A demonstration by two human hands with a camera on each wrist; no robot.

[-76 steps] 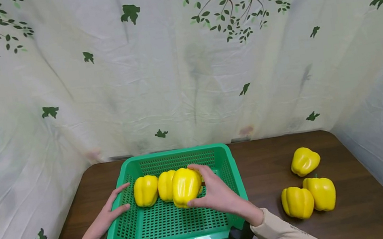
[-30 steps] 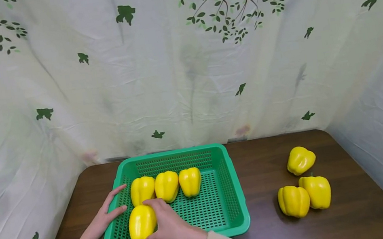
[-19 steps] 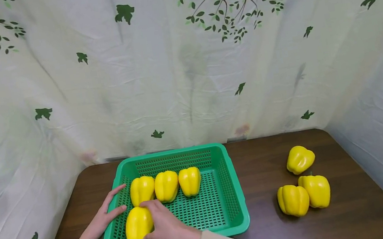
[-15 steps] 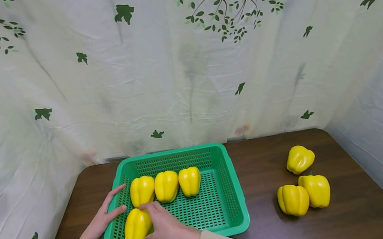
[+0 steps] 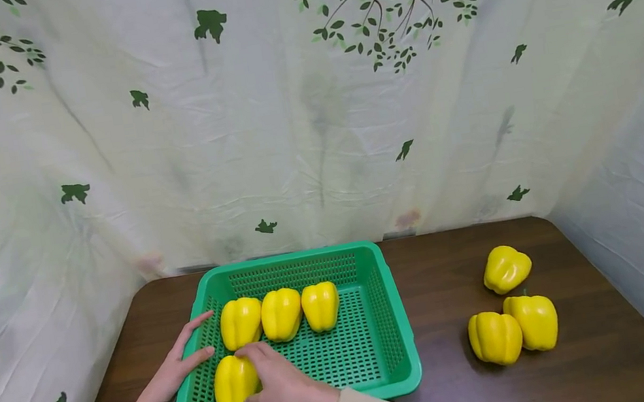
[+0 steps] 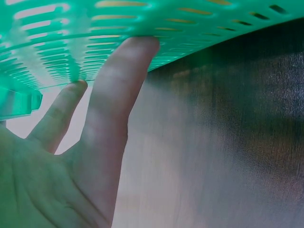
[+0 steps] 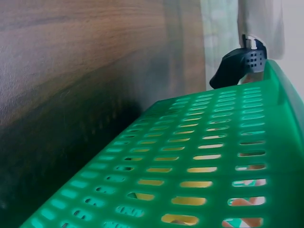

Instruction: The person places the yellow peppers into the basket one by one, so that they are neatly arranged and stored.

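Observation:
My right hand holds a yellow bell pepper in the front left corner of the green basket, fingers at its far side and thumb at its near side. Behind it, three more yellow bell peppers stand in a row along the basket's back. My left hand rests at the basket's left rim, thumb and index finger spread and extended. The left wrist view has its fingers up against the slotted green wall. In the right wrist view the basket's front wall hides the right hand's fingers.
Three yellow bell peppers lie on the brown table to the right of the basket. A white curtain with leaf prints hangs behind the table and at both sides.
My right hand has carried the bell pepper from the middle of the basket to its front left corner, turning it slightly there. The left hand has stayed at the rim.

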